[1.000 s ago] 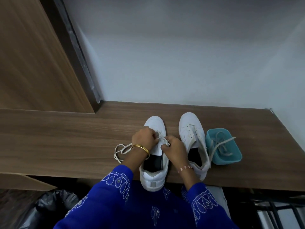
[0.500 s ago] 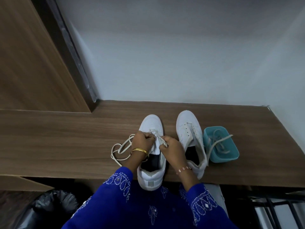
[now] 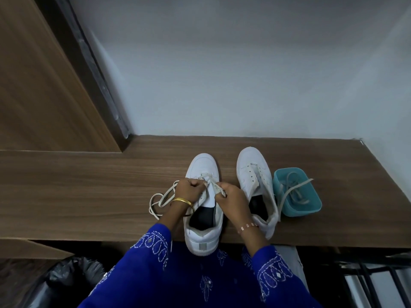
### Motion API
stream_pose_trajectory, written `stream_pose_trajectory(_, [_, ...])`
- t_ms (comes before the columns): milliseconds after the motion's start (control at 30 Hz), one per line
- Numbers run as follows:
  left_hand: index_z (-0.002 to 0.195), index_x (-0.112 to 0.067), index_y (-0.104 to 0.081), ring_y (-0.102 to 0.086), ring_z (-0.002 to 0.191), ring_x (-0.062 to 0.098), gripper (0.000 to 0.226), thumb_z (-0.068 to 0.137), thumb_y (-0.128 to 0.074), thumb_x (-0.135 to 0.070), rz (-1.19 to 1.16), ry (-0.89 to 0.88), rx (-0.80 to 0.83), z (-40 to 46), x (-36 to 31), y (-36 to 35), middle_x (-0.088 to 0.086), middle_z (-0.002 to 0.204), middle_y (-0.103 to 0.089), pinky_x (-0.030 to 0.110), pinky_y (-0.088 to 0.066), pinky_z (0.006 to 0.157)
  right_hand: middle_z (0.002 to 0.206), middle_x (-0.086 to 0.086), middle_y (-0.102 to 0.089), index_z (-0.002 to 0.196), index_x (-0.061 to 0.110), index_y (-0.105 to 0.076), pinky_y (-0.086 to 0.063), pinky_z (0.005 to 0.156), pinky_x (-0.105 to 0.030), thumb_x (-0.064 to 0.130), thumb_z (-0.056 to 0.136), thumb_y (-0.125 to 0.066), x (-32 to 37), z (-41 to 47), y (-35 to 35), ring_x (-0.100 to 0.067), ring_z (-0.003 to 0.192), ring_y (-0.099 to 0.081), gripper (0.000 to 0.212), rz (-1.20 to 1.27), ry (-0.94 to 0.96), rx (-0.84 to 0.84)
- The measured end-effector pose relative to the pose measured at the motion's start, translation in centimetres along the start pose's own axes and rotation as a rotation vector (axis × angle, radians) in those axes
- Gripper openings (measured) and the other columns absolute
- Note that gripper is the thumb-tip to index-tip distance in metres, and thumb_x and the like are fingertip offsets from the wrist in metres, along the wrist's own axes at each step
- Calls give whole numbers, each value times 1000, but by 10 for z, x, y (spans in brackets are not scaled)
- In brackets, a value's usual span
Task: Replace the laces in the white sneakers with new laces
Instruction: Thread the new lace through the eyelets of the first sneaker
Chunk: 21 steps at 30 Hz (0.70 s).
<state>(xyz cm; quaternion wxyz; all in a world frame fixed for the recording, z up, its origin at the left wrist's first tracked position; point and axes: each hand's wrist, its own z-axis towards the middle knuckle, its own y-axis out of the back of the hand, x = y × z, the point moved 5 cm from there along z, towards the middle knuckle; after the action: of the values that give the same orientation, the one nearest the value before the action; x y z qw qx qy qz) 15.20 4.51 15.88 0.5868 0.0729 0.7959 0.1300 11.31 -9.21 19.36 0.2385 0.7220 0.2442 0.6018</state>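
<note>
While both hands work at the lower eyelets, the head view shows a small change from a second ago: the left hand (image 3: 190,190) has drawn its end of the lace (image 3: 160,198) tighter across the tongue, and the slack loop at 9 o'clock of the left sneaker (image 3: 203,205) lies a little wider on the counter. Right hand (image 3: 231,197) holds the other end, pinched between thumb and curled fingers, just at 3 o'clock of the left hand. Left hand's fingers are curled round its end likewise. Judgement: one crossing just pulled snug; lacing of this shoe is early, upper eyelets not yet filled.

Right sneaker (image 3: 254,181), at 3 o'clock of the first, has bare eyelets and a tongue flopped open; not started, by my reading.

Materials: sneakers smooth white, likely synthetic leather, rounded toes, dark insoles, grey heel tab. Lace flat, off-white, woven, limp. Teal tub (image 3: 310,210) at 3 o'clock of the right sneaker is rigid plastic, rounded corners, with more laces (image 3: 294,192) heaped inside, one trailing over its rim. Whether those are old or new I cannot tell. Counter (image 3: 89,190) is wood-grain laminate, matt.

Only one view available.
</note>
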Motion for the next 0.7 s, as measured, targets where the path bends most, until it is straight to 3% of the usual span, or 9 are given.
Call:
stream_pose_trajectory(100, [77, -2, -73, -57, 74, 16, 11, 83, -66, -7, 129, -67, 11, -1, -5, -2, 12, 75, -65, 24, -45, 71, 108, -10, -68, 126, 15, -58, -40, 70, -20, 10, 88, -47, 5, -2, 0, -22, 96, -62, 40, -66, 34, 16])
stream_pose_trajectory(200, [90, -3, -74, -62, 78, 14, 13, 83, -63, -6, 219, -101, -30, 0, -4, -4, 11, 85, -72, 20, -45, 70, 114, -13, -65, 133, 17, -51, -44, 82, -27, 10, 91, -44, 14, -6, 0, -26, 105, -59, 43, -185, 89, 41])
stream_pose_trajectory(400, [79, -3, -74, -61, 75, 22, 15, 85, -61, -10, 318, -165, -39, -1, -7, -7, 15, 82, -67, 27, -44, 67, 117, -13, -64, 135, 19, -49, -45, 86, -30, 12, 91, -44, 16, -6, 0, -27, 108, -58, 44, -218, 98, 48])
stream_pose_trajectory(567, [81, 4, -71, -56, 83, 34, 20, 87, -59, -12, 540, -345, -4, -3, -16, -9, 16, 85, -50, 24, -27, 62, 119, -12, -63, 135, 20, -48, -45, 87, -31, 14, 92, -44, 14, -5, -1, -27, 109, -57, 44, -234, 92, 48])
stream_pose_trajectory(700, [77, 1, -74, -59, 68, 36, 18, 79, -61, -12, 513, -490, -31, -6, -20, -4, 18, 71, -53, 29, -38, 61, 118, -13, -64, 136, 20, -48, -45, 85, -29, 11, 91, -44, 12, -5, -1, -26, 107, -58, 46, -209, 73, 48])
